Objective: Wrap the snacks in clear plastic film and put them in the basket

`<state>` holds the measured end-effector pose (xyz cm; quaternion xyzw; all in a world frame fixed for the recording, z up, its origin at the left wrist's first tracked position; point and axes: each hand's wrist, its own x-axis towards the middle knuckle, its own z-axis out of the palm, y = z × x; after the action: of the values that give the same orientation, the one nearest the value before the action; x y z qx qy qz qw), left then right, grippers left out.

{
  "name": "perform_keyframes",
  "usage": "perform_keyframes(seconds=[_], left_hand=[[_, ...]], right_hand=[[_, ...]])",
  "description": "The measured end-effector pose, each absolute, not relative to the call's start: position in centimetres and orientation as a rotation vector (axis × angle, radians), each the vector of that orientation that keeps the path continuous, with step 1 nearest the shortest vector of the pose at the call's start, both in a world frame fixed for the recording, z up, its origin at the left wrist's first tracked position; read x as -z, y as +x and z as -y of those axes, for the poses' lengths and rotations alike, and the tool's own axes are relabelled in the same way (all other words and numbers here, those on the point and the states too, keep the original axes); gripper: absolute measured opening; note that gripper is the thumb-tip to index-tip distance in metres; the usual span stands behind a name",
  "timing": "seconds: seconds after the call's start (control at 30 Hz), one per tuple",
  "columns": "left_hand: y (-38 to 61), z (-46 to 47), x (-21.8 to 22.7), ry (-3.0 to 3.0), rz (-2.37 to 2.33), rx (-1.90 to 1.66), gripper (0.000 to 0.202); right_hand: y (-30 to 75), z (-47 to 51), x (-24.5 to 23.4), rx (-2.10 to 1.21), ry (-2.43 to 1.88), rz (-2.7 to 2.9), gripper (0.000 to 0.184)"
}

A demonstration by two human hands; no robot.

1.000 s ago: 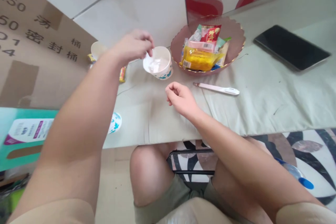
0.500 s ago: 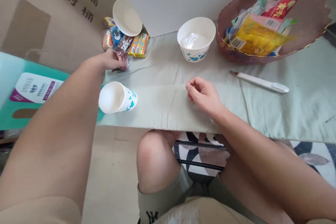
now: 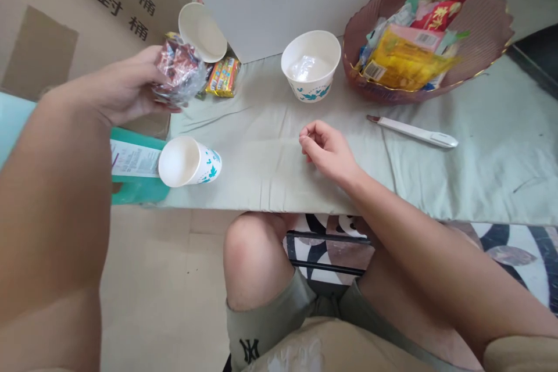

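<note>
Raised above the table's left side, my left hand [image 3: 135,84] grips a reddish-brown snack in a clear plastic wrapper [image 3: 179,72]. Behind it lie other small packs, among them a yellow-and-red striped snack pack [image 3: 223,77]; the rest are mostly hidden. A plain pale paper bowl [image 3: 203,32] leans at the back over these packs. My right hand [image 3: 326,150] rests on the cloth with curled fingers, and whatever they may hold is hidden. Beyond it stands a white paper bowl with blue leaf prints [image 3: 311,92], clear plastic inside. A matching paper cup [image 3: 210,167] stands near the front edge.
A ribbed pink basket [image 3: 488,23] full of snack packs stands at the back right. In front of it lies a white-handled knife or peeler [image 3: 418,132]. Cardboard [image 3: 39,40] rises at left, a white panel [image 3: 300,0] behind. A teal box [image 3: 139,189] adjoins the table.
My left hand has lifted the wrapped snack off the pile, up and toward me to the left. The right hand keeps its curled pose on the cloth. The view has shifted slightly.
</note>
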<state>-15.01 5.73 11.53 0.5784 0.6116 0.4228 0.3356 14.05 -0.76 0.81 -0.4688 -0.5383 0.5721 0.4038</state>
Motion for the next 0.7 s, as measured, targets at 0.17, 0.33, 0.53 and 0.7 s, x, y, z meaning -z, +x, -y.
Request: perform_keyframes(seconds=[0.17,0.33,0.53,0.7], left_hand=[[-4.0,-0.4,-10.9,1.457,-1.476,-0.989,0.033],[-0.9,-1.5,-9.7,1.144,-1.164,-0.478,0.047],[1.8,-1.0,-2.2,1.061,-1.057,-0.945,0.059],[3.3,-0.7,1.2,1.155,-1.018,-1.166,0.07]], right_hand=[[15.6,1.6,-1.7,-1.378,-0.928,1.379,0.061],[17.3,1.6,-1.9,-1.273,-0.933,1.389,0.059],[19.2,1.2,-1.2,-1.171,-1.225,1.236,0.038],[21.7,1.7,-1.0,-0.835,-1.387,1.539,0.032]])
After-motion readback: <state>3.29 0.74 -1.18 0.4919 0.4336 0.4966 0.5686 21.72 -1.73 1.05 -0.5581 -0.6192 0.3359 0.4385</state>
